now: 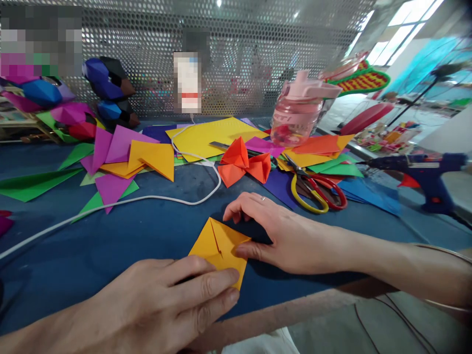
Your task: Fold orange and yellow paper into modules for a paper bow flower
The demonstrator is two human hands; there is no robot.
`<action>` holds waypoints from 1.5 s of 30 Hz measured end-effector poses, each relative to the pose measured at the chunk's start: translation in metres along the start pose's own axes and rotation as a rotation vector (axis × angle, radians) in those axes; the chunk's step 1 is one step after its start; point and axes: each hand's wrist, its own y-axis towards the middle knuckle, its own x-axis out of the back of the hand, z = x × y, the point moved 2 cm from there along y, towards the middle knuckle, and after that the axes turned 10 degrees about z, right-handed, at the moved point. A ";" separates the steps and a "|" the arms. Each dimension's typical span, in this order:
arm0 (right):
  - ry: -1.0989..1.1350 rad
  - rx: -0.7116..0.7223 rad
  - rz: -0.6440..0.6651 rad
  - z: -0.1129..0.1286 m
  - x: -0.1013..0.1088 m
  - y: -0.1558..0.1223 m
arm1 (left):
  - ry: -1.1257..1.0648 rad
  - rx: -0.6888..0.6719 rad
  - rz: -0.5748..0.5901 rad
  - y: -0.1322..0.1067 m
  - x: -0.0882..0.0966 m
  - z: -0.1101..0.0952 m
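A folded square of orange-yellow origami paper lies on the blue tabletop in front of me, with a slit-like fold line on its upper face. My left hand lies across its lower left part, fingers stretched out and pressing it flat. At the paper's right corner rests the thumb of my right hand; the other fingers arch above the far edge, apart from the thumb. The paper's lower left side is hidden beneath my left hand. Just beyond sits an orange-red folded paper piece with several points.
Scissors with yellow and red handles lie right of centre, before a pink bottle. A blue glue gun is at far right. A white cable crosses the blue tabletop among coloured papers. Perforated metal stands behind.
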 end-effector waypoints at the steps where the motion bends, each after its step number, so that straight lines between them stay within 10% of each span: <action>1: -0.002 0.008 0.007 -0.001 0.001 0.000 | 0.001 -0.012 -0.003 -0.001 -0.002 0.001; 33: -0.140 -0.102 -0.062 0.007 -0.002 0.002 | -0.048 0.015 0.069 0.002 0.001 -0.001; 45: -0.261 -0.121 -0.226 -0.002 0.012 -0.009 | -0.015 -0.035 -0.084 -0.002 0.000 -0.003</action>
